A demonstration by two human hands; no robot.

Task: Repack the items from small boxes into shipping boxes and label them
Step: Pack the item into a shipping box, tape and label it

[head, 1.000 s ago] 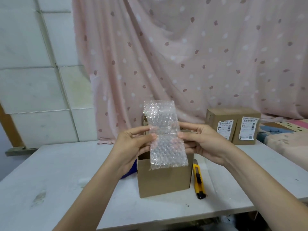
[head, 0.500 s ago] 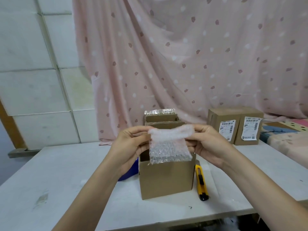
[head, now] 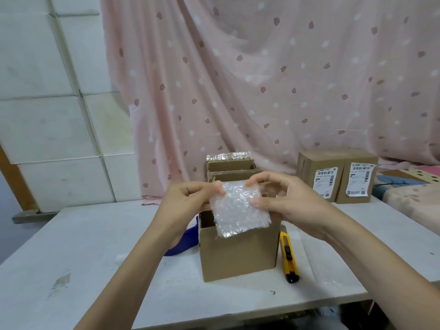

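Left hand (head: 188,206) pinching the left edge of a folded bubble wrap (head: 239,211) — held just above the open cardboard box (head: 238,253) on the table (head: 95,246). Right hand (head: 285,203) gripping its right edge, fingertips on top. Yellow utility knife (head: 288,257) beside the box; labelled boxes (head: 338,177) far right.

You are holding folded bubble wrap (head: 240,211) with your left hand (head: 188,206) and right hand (head: 289,206) above an open box (head: 238,256).
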